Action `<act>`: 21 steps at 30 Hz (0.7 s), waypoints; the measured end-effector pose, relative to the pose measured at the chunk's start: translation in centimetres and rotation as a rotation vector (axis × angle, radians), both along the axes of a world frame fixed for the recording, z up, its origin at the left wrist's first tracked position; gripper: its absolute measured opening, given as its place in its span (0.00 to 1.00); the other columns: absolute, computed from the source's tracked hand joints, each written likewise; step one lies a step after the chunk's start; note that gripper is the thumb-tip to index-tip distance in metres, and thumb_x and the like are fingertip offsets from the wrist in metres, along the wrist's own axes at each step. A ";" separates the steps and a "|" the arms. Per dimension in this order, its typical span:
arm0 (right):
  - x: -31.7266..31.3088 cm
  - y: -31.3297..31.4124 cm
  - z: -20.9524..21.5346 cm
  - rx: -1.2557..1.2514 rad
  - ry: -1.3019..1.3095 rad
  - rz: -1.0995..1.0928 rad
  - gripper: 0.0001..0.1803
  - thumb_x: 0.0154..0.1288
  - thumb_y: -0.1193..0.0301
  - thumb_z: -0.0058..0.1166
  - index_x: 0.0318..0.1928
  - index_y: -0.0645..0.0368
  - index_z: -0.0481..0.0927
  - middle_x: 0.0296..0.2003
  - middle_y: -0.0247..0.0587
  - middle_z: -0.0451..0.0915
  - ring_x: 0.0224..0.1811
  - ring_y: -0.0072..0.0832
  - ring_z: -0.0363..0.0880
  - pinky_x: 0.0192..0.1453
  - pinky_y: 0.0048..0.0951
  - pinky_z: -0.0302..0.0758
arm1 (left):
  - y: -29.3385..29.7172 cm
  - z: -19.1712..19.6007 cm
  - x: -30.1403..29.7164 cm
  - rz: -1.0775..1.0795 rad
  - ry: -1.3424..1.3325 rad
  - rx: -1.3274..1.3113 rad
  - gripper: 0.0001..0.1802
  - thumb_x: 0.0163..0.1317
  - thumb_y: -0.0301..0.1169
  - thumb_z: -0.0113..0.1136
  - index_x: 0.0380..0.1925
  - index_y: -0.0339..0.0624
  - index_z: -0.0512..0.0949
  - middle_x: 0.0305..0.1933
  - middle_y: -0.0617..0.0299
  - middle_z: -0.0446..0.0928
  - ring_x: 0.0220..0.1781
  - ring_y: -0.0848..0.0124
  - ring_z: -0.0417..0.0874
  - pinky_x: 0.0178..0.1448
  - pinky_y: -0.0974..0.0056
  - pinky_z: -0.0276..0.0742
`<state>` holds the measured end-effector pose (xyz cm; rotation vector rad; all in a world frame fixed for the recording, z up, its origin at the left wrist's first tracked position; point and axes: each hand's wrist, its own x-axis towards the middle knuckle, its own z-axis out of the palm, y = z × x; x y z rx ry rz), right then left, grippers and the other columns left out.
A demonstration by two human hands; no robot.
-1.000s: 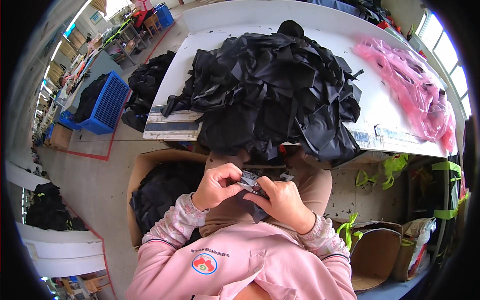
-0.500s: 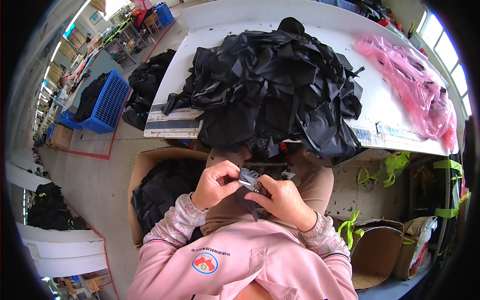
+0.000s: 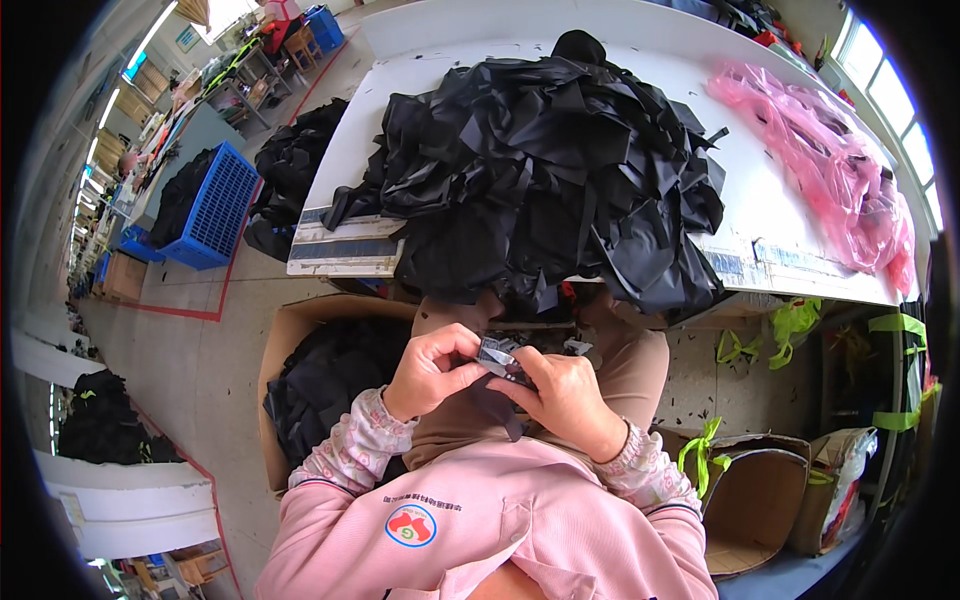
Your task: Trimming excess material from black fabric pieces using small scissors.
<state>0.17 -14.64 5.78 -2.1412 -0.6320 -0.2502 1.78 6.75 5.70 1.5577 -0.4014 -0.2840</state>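
The left hand (image 3: 432,374) and right hand (image 3: 574,402) pinch a small flat grey-and-black piece (image 3: 494,353) between them, dark cloth (image 3: 499,406) hanging below. Left of them stands a brown cardboard box (image 3: 272,385) of black cloth (image 3: 325,388); beyond them, a white table (image 3: 745,175) bears a heap of black fabric (image 3: 550,175) and, rightward, a translucent pink plastic bag (image 3: 828,165).

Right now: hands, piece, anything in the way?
Left hand and right hand both pinching small grey-and-black piece. Heap of black fabric on white table, beyond hands. Nothing seen blocking.
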 end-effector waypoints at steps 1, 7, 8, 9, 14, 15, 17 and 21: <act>0.0 0.0 0.2 -0.029 -0.020 -0.001 0.17 0.57 0.60 0.64 0.29 0.58 0.72 0.14 0.40 0.72 0.17 0.37 0.76 0.21 0.34 0.71 | 0.0 -0.1 0.0 0.000 0.000 0.001 0.05 0.57 0.18 0.62 0.34 0.33 0.78 0.40 0.62 0.76 0.39 0.78 0.75 0.42 0.73 0.71; -0.1 -0.3 0.8 -0.101 -0.082 0.000 0.17 0.57 0.60 0.64 0.29 0.58 0.72 0.16 0.38 0.73 0.19 0.35 0.77 0.23 0.34 0.72 | -0.3 -0.1 -0.1 -0.016 -0.008 -0.030 0.04 0.57 0.18 0.62 0.33 0.33 0.78 0.39 0.63 0.75 0.38 0.79 0.74 0.39 0.74 0.70; -0.2 -0.3 0.8 -0.111 -0.084 0.003 0.17 0.57 0.60 0.64 0.29 0.57 0.72 0.16 0.38 0.73 0.19 0.35 0.77 0.23 0.34 0.72 | -0.2 -0.2 -0.1 -0.015 0.002 -0.013 0.04 0.57 0.18 0.62 0.33 0.33 0.78 0.39 0.63 0.75 0.37 0.79 0.74 0.39 0.75 0.70; -0.2 -0.3 0.8 -0.110 -0.085 0.002 0.17 0.57 0.60 0.64 0.29 0.57 0.72 0.16 0.38 0.73 0.19 0.35 0.77 0.23 0.34 0.72 | -0.1 -0.2 -0.2 -0.014 0.012 0.003 0.04 0.57 0.18 0.62 0.33 0.33 0.78 0.39 0.63 0.75 0.37 0.79 0.74 0.39 0.75 0.70; 0.0 -0.3 0.3 -0.109 -0.096 0.005 0.16 0.57 0.60 0.64 0.29 0.57 0.72 0.16 0.38 0.73 0.19 0.35 0.77 0.23 0.34 0.72 | -0.4 -0.1 0.0 -0.019 0.027 -0.016 0.04 0.57 0.18 0.63 0.33 0.33 0.78 0.39 0.63 0.75 0.38 0.79 0.74 0.40 0.75 0.70; 0.1 -0.3 0.1 -0.108 -0.095 0.006 0.16 0.57 0.60 0.64 0.29 0.57 0.72 0.16 0.38 0.73 0.19 0.35 0.77 0.23 0.34 0.72 | -0.4 0.0 0.0 -0.017 0.029 -0.022 0.05 0.57 0.19 0.63 0.33 0.33 0.78 0.39 0.63 0.75 0.38 0.79 0.74 0.41 0.74 0.70; 0.3 -0.3 -0.2 -0.073 -0.113 0.005 0.16 0.57 0.61 0.64 0.28 0.57 0.72 0.16 0.38 0.73 0.18 0.35 0.76 0.22 0.34 0.71 | -0.2 -0.2 0.2 -0.016 0.017 -0.008 0.05 0.57 0.19 0.63 0.33 0.33 0.78 0.39 0.63 0.75 0.38 0.78 0.75 0.41 0.74 0.70; 0.4 -0.7 -0.3 -0.020 -0.070 0.000 0.17 0.57 0.62 0.65 0.28 0.58 0.71 0.16 0.40 0.73 0.18 0.37 0.76 0.22 0.36 0.71 | 0.6 0.7 0.7 0.016 -0.030 0.054 0.04 0.57 0.18 0.63 0.32 0.32 0.78 0.39 0.62 0.76 0.38 0.77 0.75 0.42 0.73 0.71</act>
